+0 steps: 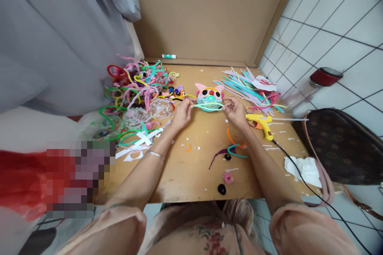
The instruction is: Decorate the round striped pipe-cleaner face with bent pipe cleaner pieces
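Note:
Both of my hands pinch the ends of light green pipe cleaners (209, 106) stretched level between them. My left hand (183, 112) is closed on the left end, and my right hand (235, 110) is closed on the right end. Just behind the strands sits a small animal-faced craft (210, 92) with pink ears, black eyes, a red nose and a clear, shiny lower part. The strands cover some of its lower front. A yellow glue gun (263, 124) with a long glue stick lies right of my right hand.
Tangled pipe cleaners (140, 83) and clear plastic pieces (161, 108) fill the left side. Straight pipe cleaners (239, 85) lie back right. White paper strips (140, 141), a pink ring (228, 178) and a black oval (222, 189) lie nearer. A bottle (314, 87) and brown bag (347, 143) stand right.

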A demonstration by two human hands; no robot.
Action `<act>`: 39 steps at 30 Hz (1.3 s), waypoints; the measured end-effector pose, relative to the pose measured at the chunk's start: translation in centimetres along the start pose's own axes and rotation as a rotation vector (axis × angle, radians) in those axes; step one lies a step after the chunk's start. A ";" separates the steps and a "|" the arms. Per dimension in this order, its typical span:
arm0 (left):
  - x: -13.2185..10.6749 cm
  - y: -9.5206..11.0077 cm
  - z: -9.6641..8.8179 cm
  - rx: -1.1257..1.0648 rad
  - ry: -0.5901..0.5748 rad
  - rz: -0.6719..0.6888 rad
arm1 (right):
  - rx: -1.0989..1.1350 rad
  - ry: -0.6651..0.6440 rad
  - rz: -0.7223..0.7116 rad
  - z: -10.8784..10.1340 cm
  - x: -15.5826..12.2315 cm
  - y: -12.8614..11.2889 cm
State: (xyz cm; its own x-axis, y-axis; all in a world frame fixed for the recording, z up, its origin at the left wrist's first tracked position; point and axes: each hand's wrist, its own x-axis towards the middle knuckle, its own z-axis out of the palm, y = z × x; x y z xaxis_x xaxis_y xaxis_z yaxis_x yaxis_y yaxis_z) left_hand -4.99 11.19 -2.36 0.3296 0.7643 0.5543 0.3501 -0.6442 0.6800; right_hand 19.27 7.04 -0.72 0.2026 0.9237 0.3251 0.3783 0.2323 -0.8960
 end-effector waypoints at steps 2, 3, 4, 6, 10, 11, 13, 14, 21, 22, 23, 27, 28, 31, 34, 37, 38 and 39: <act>0.1 -0.1 0.1 -0.014 0.007 0.017 | 0.007 -0.002 0.004 0.0 0.3 0.1; 0.2 -0.2 0.1 -0.022 0.013 0.024 | 0.015 -0.011 0.013 -0.1 0.5 0.1; 0.3 -0.2 0.2 -0.030 0.021 0.028 | 0.026 -0.024 0.025 -0.1 0.6 0.1; 0.5 -0.4 0.3 -0.052 0.043 0.011 | 0.055 -0.052 0.052 -0.1 1.0 0.1; 1.1 -0.7 0.9 -0.155 0.076 -0.096 | 0.112 -0.077 0.106 -0.1 1.8 0.1; 1.3 -0.8 1.0 -0.190 0.082 -0.126 | 0.123 -0.079 0.115 0.0 2.0 0.1; 1.8 -0.9 1.4 -0.256 0.100 -0.178 | 0.139 -0.085 0.120 0.0 2.3 0.0; 2.0 -1.0 1.6 -0.284 0.113 -0.197 | 0.142 -0.088 0.120 0.1 2.5 -0.1; 2.9 -1.2 2.3 -0.339 0.169 -0.301 | 0.143 -0.065 0.123 0.5 3.1 -0.1; 3.0 -1.2 2.3 -0.339 0.166 -0.310 | 0.142 -0.061 0.121 0.6 3.1 -0.1; 3.0 -1.3 2.3 -0.343 0.161 -0.313 | 0.143 -0.056 0.120 0.7 3.1 0.0; 3.0 -1.4 2.4 -0.384 0.147 -0.312 | 0.146 -0.037 0.111 1.1 3.1 0.4; 3.0 -1.5 2.4 -0.391 0.144 -0.313 | 0.142 -0.028 0.106 1.2 3.0 0.4; 3.1 -2.0 2.8 -0.412 0.139 -0.323 | 0.130 -0.007 0.083 1.3 2.7 0.6; 3.2 -2.4 3.1 -0.463 0.132 -0.338 | 0.119 -0.016 0.068 1.1 2.5 0.6; 3.3 -2.3 3.2 -0.507 0.110 -0.350 | 0.109 -0.022 0.061 0.9 2.4 0.7; 3.3 -2.2 3.2 -0.498 0.099 -0.344 | 0.103 -0.022 0.057 0.9 2.4 0.8; 3.3 -2.0 3.1 -0.469 0.091 -0.329 | 0.096 -0.020 0.053 0.8 2.4 0.8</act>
State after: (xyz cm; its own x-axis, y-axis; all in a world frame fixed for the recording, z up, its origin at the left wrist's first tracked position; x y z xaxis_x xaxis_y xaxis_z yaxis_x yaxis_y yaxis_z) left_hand -1.90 14.89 -3.32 0.1849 0.9349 0.3030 -0.0120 -0.3062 0.9519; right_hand 19.31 9.73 -0.92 0.2011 0.9412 0.2714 0.2789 0.2106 -0.9370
